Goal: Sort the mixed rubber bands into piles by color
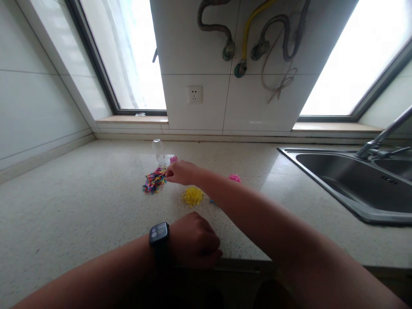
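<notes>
A mixed heap of small coloured bands (154,180), seemingly rubber bands, lies on the counter. At its right edge is my right hand (182,171), its fingers pinched together; whatever is between them is hidden. Below that forearm is a pile of yellow bands (192,196). Pink bands (234,177) lie beyond the forearm, and a bit of blue (211,201) shows beside it, mostly covered. My left hand (196,240), closed and with a dark watch on the wrist, is over the counter's front edge. I cannot see inside its fingers.
Behind the mixed heap stands a clear bottle (158,151), with a pink object (174,159) to its right. A steel sink (334,182) with a tap (370,148) is set into the counter (96,206) on the right. Hoses and a socket (195,94) are on the tiled wall.
</notes>
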A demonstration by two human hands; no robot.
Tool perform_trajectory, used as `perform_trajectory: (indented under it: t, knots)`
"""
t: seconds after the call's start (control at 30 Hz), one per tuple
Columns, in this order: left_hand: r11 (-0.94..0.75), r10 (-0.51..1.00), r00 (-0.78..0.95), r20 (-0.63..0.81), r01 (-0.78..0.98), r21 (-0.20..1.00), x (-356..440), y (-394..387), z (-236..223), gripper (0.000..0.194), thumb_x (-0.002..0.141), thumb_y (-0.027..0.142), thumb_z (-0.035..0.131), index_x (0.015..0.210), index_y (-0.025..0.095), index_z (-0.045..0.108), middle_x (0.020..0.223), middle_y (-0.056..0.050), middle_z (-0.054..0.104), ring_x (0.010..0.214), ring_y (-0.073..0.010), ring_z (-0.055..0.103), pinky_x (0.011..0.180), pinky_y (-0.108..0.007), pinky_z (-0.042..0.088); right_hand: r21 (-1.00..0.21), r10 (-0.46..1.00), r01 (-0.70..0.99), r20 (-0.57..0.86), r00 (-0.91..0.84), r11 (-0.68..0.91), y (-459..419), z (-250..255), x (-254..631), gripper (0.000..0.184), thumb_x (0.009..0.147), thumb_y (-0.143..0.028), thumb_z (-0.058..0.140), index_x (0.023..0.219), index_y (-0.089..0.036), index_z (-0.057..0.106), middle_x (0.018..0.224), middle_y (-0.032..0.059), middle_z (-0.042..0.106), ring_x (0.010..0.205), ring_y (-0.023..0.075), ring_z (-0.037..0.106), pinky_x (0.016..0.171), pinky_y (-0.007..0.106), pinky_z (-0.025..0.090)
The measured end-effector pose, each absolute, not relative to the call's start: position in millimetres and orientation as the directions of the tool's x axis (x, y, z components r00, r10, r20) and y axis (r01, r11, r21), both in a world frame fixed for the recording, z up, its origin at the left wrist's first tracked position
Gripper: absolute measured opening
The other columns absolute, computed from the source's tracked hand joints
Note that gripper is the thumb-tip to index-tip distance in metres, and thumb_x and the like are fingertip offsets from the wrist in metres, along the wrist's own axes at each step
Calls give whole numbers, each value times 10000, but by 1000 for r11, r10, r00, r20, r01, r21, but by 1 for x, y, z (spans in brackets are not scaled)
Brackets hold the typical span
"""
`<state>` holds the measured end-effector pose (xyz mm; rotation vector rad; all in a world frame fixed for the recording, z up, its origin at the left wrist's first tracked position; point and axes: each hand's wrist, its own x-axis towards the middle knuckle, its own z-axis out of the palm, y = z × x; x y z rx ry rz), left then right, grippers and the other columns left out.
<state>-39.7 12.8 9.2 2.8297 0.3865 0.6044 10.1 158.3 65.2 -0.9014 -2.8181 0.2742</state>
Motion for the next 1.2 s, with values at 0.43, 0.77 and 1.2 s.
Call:
perform_trajectory:
  t: [0.43, 0.77, 1.2]
  knots:
    - [-944, 286, 876, 387, 189, 271, -40, 15, 7, 314, 865, 275, 573, 582, 197, 461, 532, 5, 561, 494, -115, 512, 483, -309, 307, -111, 713, 706, 38, -700, 699, 165, 38, -22, 321, 857, -329, 570, 1057, -153, 748, 1072, 165, 747, 962, 290, 706, 770, 334, 535]
    - [-946, 295, 877, 380, 213, 244, -40, 15, 5, 313, 869, 278, 577, 588, 196, 468, 534, 2, 559, 497, -115, 523, 493, -289, 319, -177, 698, 679, 83, -712, 713, 175, 39, -2, 234, 838, -311, 583, 942, -226, 774, 953, 77, 768, 885, 222, 708, 716, 273, 495]
    - [-948, 299, 880, 370, 229, 222, -39, 15, 7, 315, 888, 293, 569, 601, 191, 490, 543, 0, 571, 501, -114, 527, 495, -289, 317, -136, 683, 669, 163, -712, 731, 163, 42, 4, 197, 839, -272, 591, 976, -243, 730, 977, 62, 748, 904, 229, 692, 735, 293, 485]
